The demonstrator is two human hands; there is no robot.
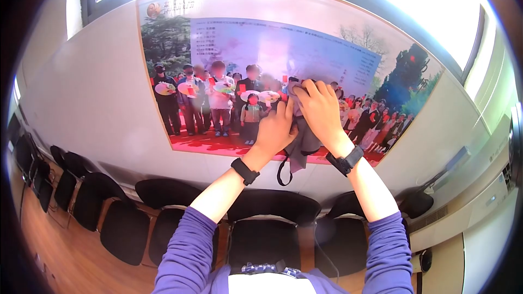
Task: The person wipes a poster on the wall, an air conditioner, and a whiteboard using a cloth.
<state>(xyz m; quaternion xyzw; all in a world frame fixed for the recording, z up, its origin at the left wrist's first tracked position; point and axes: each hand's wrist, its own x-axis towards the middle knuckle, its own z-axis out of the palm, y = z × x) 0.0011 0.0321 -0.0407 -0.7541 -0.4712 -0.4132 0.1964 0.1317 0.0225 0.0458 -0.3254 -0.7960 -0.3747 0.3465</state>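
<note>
Both of my hands are raised in front of a large poster [218,38] on the wall, which shows a crowd of people on a red carpet. A grey cloth [305,141] hangs between the hands, with a dark loop dangling below it. My right hand [320,110] has its bent fingers closed on the cloth's upper part, against the poster. My left hand [274,130] grips the cloth's left side, fingers pointing up. Black bands circle both wrists.
A row of black chairs [264,239] stands along the wall below the poster. Bright windows [425,5] are above. At the right is a white unit [487,198] with a small display. The wooden floor [81,245] shows at the lower left.
</note>
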